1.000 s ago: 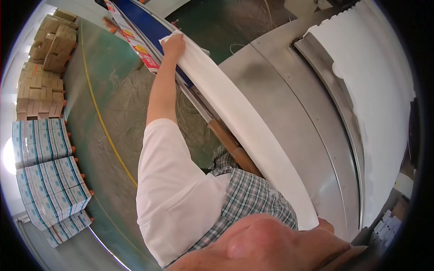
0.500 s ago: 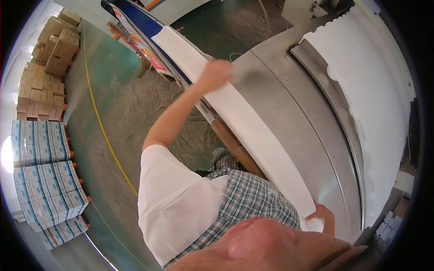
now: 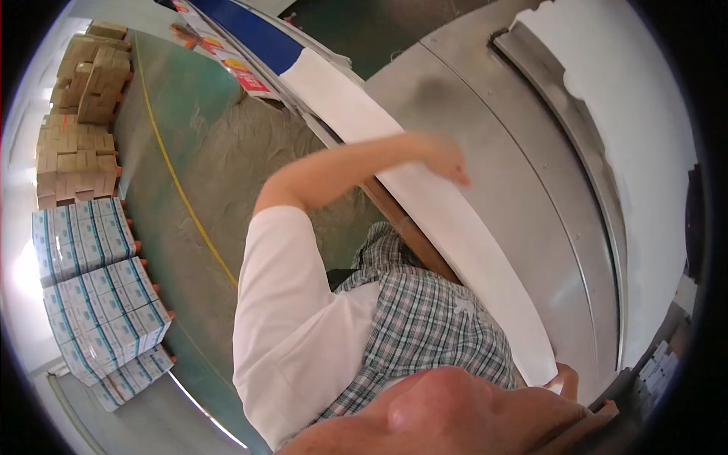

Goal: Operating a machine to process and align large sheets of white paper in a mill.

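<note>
A long white strip of what looks like folded soft paper (image 3: 455,220) lies along the near edge of a metal bench. Its far end rests on a blue surface (image 3: 254,30). My left hand (image 3: 440,155) reaches across the strip's middle, fingers toward the metal top; motion smears it, and I cannot tell whether it touches the paper. At the strip's near end, low on the right, my right hand (image 3: 563,379) has its fingers curled around the end; part of this hand is hidden.
Beyond the strip spreads a grey metal tabletop (image 3: 500,167), with a large white sheet-like mass (image 3: 644,189) past a raised metal rail (image 3: 572,129). Brown cartons (image 3: 76,152) and blue-and-white cartons (image 3: 106,311) stand stacked at the left. A yellow line (image 3: 174,178) crosses the floor.
My left hand has swung right and nearer, over the strip. The white strip's far end has slid toward me, baring more blue. My right hand stays at the near end. The view has shifted slightly.
</note>
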Demonstrator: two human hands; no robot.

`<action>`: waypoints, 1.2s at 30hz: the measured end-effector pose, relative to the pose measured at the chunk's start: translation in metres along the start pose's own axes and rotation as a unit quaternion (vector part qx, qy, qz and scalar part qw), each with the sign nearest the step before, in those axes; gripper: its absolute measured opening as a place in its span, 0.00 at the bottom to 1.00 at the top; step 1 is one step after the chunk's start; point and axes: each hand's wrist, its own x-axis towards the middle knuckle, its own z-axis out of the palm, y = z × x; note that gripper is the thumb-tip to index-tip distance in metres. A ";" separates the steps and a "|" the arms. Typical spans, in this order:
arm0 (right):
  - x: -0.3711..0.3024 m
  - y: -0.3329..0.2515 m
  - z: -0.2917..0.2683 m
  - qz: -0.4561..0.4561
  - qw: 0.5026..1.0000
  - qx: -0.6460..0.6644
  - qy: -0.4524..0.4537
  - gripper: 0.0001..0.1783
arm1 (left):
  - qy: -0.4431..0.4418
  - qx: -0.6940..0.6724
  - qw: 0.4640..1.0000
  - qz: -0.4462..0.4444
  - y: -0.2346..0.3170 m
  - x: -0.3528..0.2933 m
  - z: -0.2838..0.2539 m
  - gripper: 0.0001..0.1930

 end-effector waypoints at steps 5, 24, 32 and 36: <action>0.045 0.038 -0.027 -0.228 0.970 0.081 -0.011 0.51 | -0.138 -0.038 0.979 -0.144 -0.097 -0.033 -0.036 0.29; 0.150 -0.199 -0.087 0.210 0.971 -0.102 0.061 0.51 | 0.323 -0.539 0.746 -0.223 -0.142 -0.197 -0.066 0.30; 0.158 -0.237 -0.103 0.206 0.967 -0.125 0.077 0.50 | 0.323 -0.127 0.824 -0.447 -0.182 -0.186 -0.071 0.33; 0.139 -0.299 -0.103 0.194 0.965 -0.145 0.100 0.46 | 0.479 0.049 0.724 -0.494 -0.174 -0.197 -0.085 0.32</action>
